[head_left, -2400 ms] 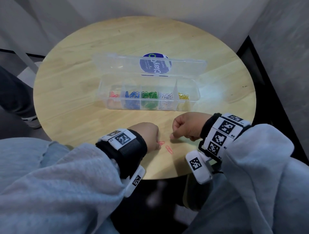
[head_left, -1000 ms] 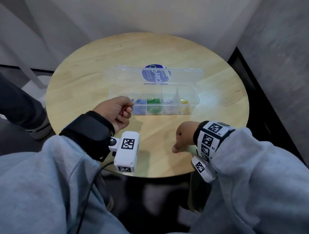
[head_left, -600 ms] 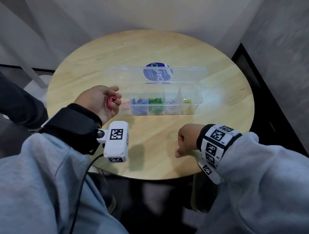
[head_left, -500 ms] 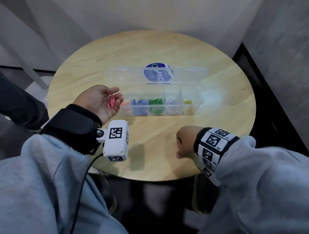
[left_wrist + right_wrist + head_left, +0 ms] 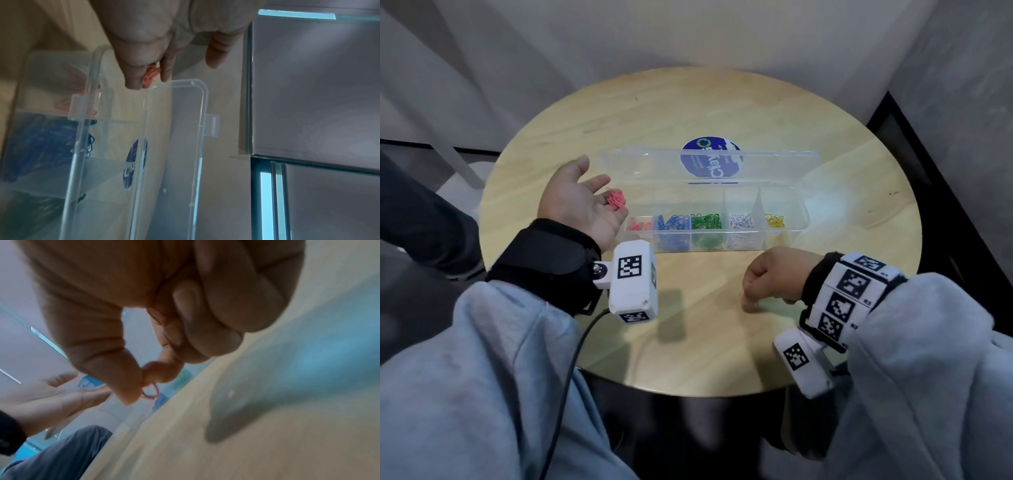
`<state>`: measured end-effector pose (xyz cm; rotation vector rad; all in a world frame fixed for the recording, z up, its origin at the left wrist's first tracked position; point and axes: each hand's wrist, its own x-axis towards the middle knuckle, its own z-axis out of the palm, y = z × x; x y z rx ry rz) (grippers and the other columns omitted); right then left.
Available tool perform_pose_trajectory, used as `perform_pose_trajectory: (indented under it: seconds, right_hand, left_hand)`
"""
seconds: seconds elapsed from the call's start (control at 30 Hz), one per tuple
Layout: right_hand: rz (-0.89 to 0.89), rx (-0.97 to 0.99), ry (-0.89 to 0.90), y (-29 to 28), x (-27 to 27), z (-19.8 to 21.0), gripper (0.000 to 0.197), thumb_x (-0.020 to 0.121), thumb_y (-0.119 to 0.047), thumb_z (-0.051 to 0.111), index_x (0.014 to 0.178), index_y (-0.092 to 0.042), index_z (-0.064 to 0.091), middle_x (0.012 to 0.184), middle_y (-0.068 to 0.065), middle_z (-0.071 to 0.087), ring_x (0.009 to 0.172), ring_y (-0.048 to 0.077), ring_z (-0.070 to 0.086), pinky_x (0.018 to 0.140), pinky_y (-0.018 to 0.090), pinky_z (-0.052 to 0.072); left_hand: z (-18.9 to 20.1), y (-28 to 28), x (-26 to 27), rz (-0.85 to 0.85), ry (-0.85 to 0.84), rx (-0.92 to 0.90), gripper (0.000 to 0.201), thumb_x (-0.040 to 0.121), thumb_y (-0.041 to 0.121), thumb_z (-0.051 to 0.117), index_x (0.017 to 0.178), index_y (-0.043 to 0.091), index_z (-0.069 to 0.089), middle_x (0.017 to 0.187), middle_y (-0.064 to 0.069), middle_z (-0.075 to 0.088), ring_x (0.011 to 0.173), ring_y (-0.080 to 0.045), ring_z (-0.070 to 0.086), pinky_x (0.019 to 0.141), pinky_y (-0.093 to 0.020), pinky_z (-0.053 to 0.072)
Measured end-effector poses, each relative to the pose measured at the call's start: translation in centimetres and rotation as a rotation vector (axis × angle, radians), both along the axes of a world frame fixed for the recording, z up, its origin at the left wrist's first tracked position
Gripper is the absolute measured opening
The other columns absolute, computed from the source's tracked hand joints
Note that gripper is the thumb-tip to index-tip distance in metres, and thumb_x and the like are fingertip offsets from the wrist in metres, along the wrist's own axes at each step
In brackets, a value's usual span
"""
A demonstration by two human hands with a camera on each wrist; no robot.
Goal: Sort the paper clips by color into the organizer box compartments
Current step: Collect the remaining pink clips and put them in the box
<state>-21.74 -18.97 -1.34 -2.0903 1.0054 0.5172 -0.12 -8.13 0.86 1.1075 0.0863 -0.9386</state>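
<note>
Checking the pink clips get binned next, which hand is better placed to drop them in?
Left. The left hand holds pink clips beside the pink compartment; the right hand is farther off.

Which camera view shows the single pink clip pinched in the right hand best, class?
The right wrist view: the pink paper clip hangs between thumb and forefinger of the right hand, its loop plain. In the head view the curled fingers hide it. The left wrist view does not show it at all.
</note>
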Motion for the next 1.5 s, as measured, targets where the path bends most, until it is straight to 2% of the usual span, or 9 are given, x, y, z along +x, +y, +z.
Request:
perform_pose_trajectory:
  seconds: [0.13,0.33,0.57,0.73,0.93,1.07,1.23,1.4,1.5]
  right_hand:
    - [-0.014,0.039,-0.028,-0.2,0.3,-0.3,0.022,0.073,-0.023,0.070,0.055,-0.023,0.059,0.042,-0.012,0.048,0.048,0.007,0.041,0.047,0.018,0.034]
    - [-0.148,0.246,-0.089,-0.8,0.5,-0.3,0.019,0.075,-0.009,0.064,0.058,-0.016,0.060,0.051,0.002,0.042,0.049,0.016,0.030,0.047,0.023,0.026]
    - [-0.429,0.435,-0.235,-0.7,0.3,0.1,0.026,0.084,0.002,0.052,0.061,-0.008,0.053,0.062,0.008,0.047,0.048,0.013,0.033,0.035,0.014,0.027]
    - [-0.488,0.426,-0.335,-0.2,-0.1,1.9,0.027,0.085,0.002,0.054,0.062,-0.010,0.049,0.048,0.001,0.049,0.042,0.009,0.036,0.035,0.014,0.029]
    - [-0.505,0.389,-0.439,2.0,1.8,3.8,0.029,0.086,0.003,0.054,0.062,-0.011,0.045,0.052,0.003,0.043,0.041,0.009,0.033,0.033,0.013,0.027]
    - [-0.440,0.364,-0.419,4.5,4.9,3.8,0.030,0.085,0.001,0.055,0.061,-0.011,0.043,0.053,0.004,0.041,0.037,0.010,0.032,0.035,0.015,0.026]
    - [-0.503,0.381,-0.502,6.8,8.6,4.2,0.018,0.087,-0.001,0.053,0.071,-0.007,0.052,0.064,0.010,0.049,0.053,0.018,0.045,0.056,0.025,0.047]
    - [-0.472,0.200,-0.468,6.6,10.1,3.6,0.031,0.095,-0.013,0.045,0.124,-0.010,0.056,0.141,0.006,0.046,0.128,0.021,0.046,0.108,0.032,0.034]
    - [-0.513,0.476,-0.477,6.5,10.0,3.0,0.026,0.093,0.000,0.043,0.102,-0.019,0.059,0.144,0.013,0.042,0.136,0.027,0.038,0.105,0.034,0.037]
  left_hand:
    - [0.2,-0.6,-0.7,-0.100,-0.149,0.145,0.055,0.096,0.038,0.038,0.143,0.009,0.033,0.149,-0.020,0.030,0.142,-0.028,0.025,0.112,-0.036,0.026]
    - [-2.6,1.0,2.0,-0.197,-0.725,0.701,0.055,0.080,0.031,0.067,0.129,0.019,0.046,0.108,-0.002,0.049,0.087,-0.020,0.052,0.091,-0.036,0.047]
    - [-3.6,1.1,0.2,-0.324,-0.320,0.584,0.042,0.091,0.000,0.035,0.125,0.024,0.040,0.109,-0.013,0.048,0.043,-0.022,0.061,0.029,-0.013,0.038]
    - [-3.4,2.5,-0.5,-0.326,-0.214,0.400,0.068,0.082,-0.016,0.022,0.124,0.034,0.042,0.146,-0.014,0.026,0.056,-0.035,0.062,0.032,-0.020,0.047]
    - [-2.9,4.3,-2.4,-0.297,-0.163,0.343,0.081,0.081,-0.023,0.019,0.135,0.033,0.041,0.138,-0.009,0.019,0.111,-0.047,0.050,0.043,-0.028,0.056]
    - [-2.3,4.8,-3.4,-0.310,-0.165,0.324,0.081,0.083,-0.024,0.018,0.136,0.033,0.039,0.123,-0.007,0.027,0.097,-0.039,0.056,0.045,-0.028,0.055]
    - [-2.6,4.6,-4.0,-0.341,-0.167,0.287,0.084,0.081,-0.025,0.020,0.134,0.036,0.042,0.133,-0.013,0.033,0.097,-0.035,0.055,0.052,-0.033,0.057]
    - [-2.6,4.8,-3.8,-0.394,-0.115,0.247,0.083,0.081,-0.025,0.021,0.134,0.036,0.042,0.135,-0.013,0.032,0.110,-0.041,0.053,0.045,-0.027,0.057]
    - [-2.5,4.7,-3.7,-0.423,-0.127,0.240,0.079,0.084,-0.023,0.018,0.131,0.035,0.042,0.101,-0.005,0.044,0.082,-0.031,0.058,0.046,-0.026,0.055]
